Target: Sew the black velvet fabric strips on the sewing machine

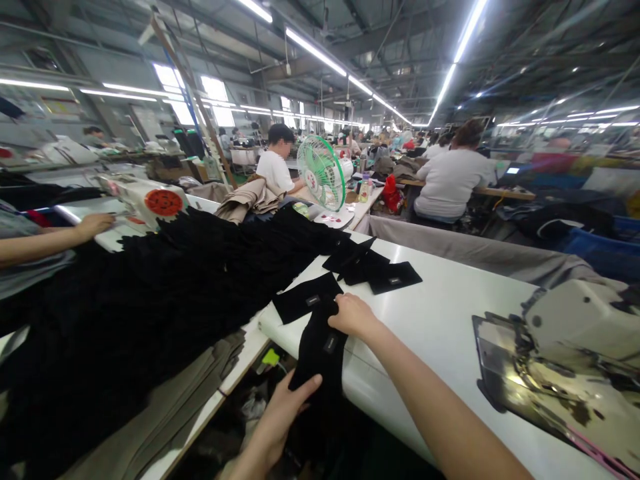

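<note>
Between my two hands hangs a black fabric piece point(320, 353) with a small dark label on it, over the front edge of the white table point(430, 320). My right hand point(353, 315) pinches its upper edge. Lower down, my left hand point(295, 400) grips the left side, thumb on top and the other fingers behind the cloth. Just beyond my right hand lies another labelled black piece point(295, 300). Further back, several more black pieces point(395, 277) overlap on the tabletop, one with a label showing.
A large heap of black fabric point(175, 300) fills the left, with folded grey-brown cloth point(185, 400) beneath. An industrial sewing machine point(575, 333) stands at right, another point(145, 197) at left near a co-worker's hand point(94, 227). A green fan point(323, 173) stands behind.
</note>
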The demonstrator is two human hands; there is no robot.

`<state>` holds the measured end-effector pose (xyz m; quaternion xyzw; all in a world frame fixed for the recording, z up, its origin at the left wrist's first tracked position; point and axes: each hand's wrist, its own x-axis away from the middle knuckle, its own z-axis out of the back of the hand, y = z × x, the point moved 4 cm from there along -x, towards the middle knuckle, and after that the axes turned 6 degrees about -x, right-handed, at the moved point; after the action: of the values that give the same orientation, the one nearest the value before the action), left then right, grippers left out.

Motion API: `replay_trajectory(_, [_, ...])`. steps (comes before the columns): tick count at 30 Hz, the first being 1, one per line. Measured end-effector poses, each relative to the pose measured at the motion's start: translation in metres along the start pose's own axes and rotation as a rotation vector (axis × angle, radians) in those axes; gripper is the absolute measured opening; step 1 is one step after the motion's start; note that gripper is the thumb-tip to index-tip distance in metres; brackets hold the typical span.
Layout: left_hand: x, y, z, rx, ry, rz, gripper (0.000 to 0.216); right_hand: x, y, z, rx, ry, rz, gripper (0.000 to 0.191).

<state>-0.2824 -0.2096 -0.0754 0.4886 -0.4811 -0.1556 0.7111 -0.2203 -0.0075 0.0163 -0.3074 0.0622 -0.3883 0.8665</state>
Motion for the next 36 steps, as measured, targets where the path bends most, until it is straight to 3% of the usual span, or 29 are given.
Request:
replay_trajectory(3, [0.007,0.011,0.003,0.053,-0.003,-0.080,0.059,0.001,0.006,0.014,-0.040,0.027,0.039,0.016])
replay_trajectory(5, [0.004,0.036,0.017,-0.068,0.129,-0.198,0.055,-0.006,0.005,0.024,-0.085,0.071,0.055,0.012])
replay_trajectory(10, [-0.037,0.130,0.054,-0.506,0.533,-0.622,0.038,-0.039,-0.003,0.030,-0.140,0.263,0.033,0.018])
replay_trajectory(13, [-0.066,0.157,0.061,-0.839,0.509,-0.472,0.036,-0.049,-0.002,0.022,-0.123,0.300,0.030,0.014])
replay_trajectory(15, [-0.068,0.163,0.062,-1.111,0.520,-0.383,0.043,-0.049,0.005,0.021,-0.099,0.309,0.040,0.009])
replay_trajectory(17, [-0.059,0.169,0.057,-1.299,0.662,-0.466,0.053,-0.047,0.018,0.027,-0.069,0.345,0.029,0.021])
replay_trajectory(19, [-0.047,0.177,0.041,-1.323,0.759,-0.714,0.052,-0.049,0.034,0.039,-0.038,0.400,-0.002,0.032])
replay_trajectory(20, [-0.044,0.180,0.027,-1.292,0.730,-0.865,0.048,-0.052,0.042,0.045,-0.023,0.421,-0.016,0.033])
replay_trajectory(23, [-0.051,0.194,-0.026,-1.215,0.471,-1.189,0.040,-0.066,0.065,0.054,0.015,0.398,-0.022,0.038])
replay_trajectory(25, [-0.071,0.208,-0.061,-1.259,0.392,-1.161,0.052,-0.073,0.077,0.051,0.029,0.325,-0.005,0.046])
replay_trajectory(28, [-0.114,0.231,-0.099,-1.400,0.312,-0.957,0.058,-0.067,0.095,0.046,0.033,0.232,0.038,0.049])
replay_trajectory(31, [-0.156,0.250,-0.117,-1.460,0.239,-0.786,0.050,-0.041,0.114,0.047,0.023,0.183,0.096,0.049])
replay_trajectory(34, [-0.183,0.259,-0.130,-1.475,0.132,-0.773,0.034,-0.006,0.136,0.060,-0.001,0.169,0.120,0.042])
replay_trajectory(36, [-0.188,0.259,-0.139,-1.468,0.090,-0.800,0.029,0.012,0.154,0.076,-0.014,0.228,0.072,0.034])
